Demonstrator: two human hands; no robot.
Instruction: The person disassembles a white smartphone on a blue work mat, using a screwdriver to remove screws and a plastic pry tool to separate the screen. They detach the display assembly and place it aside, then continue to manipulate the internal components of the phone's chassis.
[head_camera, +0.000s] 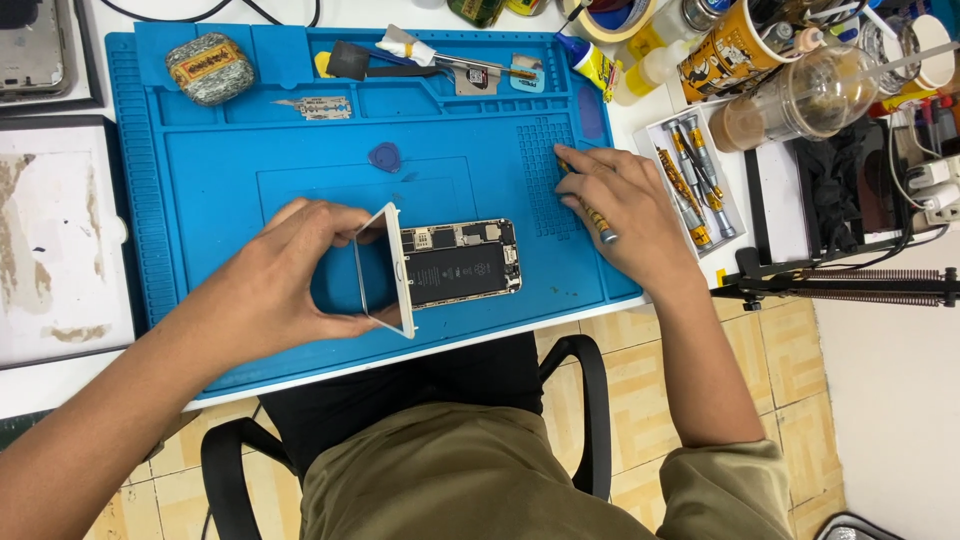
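A big blue rubber work mat (230, 170) is spread over the white table (60, 385). Near the mat's front edge, an opened smartphone body (462, 262) with a black battery and bare circuit parts is laid flat. A white phone screen panel (385, 270) is lifted up on its edge from the phone's left end, like an open book cover. The panel is pinched by the left hand (285, 275), with the thumb at its near corner and the fingers at its far corner, so the phone body lies just right of that grip. A thin yellow and silver screwdriver (588, 205) is held under the curled fingers of the right hand (625, 205), which is pressed down on the mat's square grid, near the phone but apart from it. The tip seems hidden. A small blue pick (384, 156) is seen behind the phone.
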